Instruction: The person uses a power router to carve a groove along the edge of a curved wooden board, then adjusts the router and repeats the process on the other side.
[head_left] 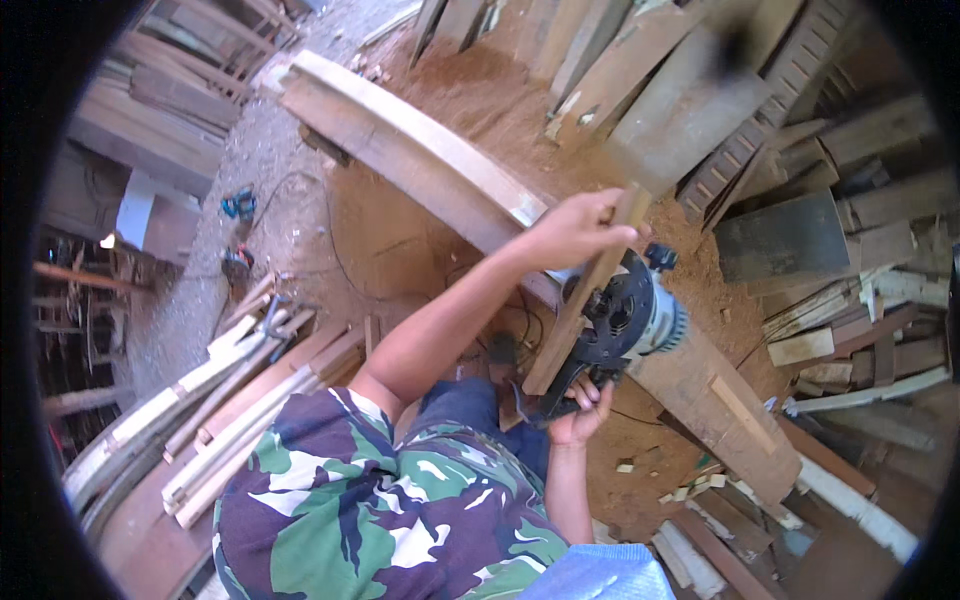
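Note:
A router (665,318) with a round black base plate and a pale grey motor body lies on its side over a long wooden plank, its base turned toward me. A narrow wooden strip (560,345) runs along the face of the base. My left hand (580,232) is closed on the upper end of this strip. At the lower end of the tool, my right hand (582,412) has its fingers wrapped around a black part of the router. The plank (715,400) beneath slants from far left to lower right.
A pale curved wooden piece (420,130) rests along the plank's far part. Stacked boards (800,240) crowd the right, and long timber strips (240,420) lie at lower left. A blue power tool (238,205) sits on the dusty ground; dark cords trail nearby.

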